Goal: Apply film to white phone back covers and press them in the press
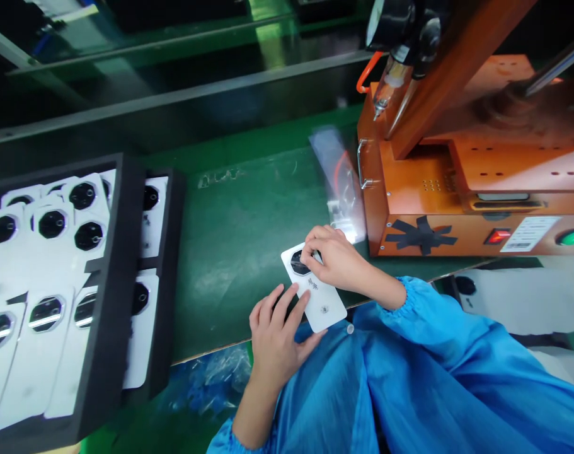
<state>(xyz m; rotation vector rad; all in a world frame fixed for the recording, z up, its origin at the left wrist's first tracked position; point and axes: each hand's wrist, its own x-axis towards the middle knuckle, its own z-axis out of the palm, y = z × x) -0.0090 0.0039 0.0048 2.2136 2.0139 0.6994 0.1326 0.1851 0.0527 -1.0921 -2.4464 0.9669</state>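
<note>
A white phone back cover [323, 308] with a dark octagonal camera window [298, 263] lies tilted at the front edge of the green bench. My left hand [278, 334] holds it by its left and lower edges, fingertips on the face and thumb at the bottom. Over the camera window, my right hand [332, 255] is closed with thumb and index finger pinched together. Whatever may be between those fingertips is too small to make out. Part of the window is hidden behind them.
Black foam trays [104, 271] at the left hold several similar covers. An orange press machine [419, 221] stands at the right, with a clear plastic bag [341, 183] beside it. More white covers [518, 296] lie at the lower right. The green bench [234, 252] lies between.
</note>
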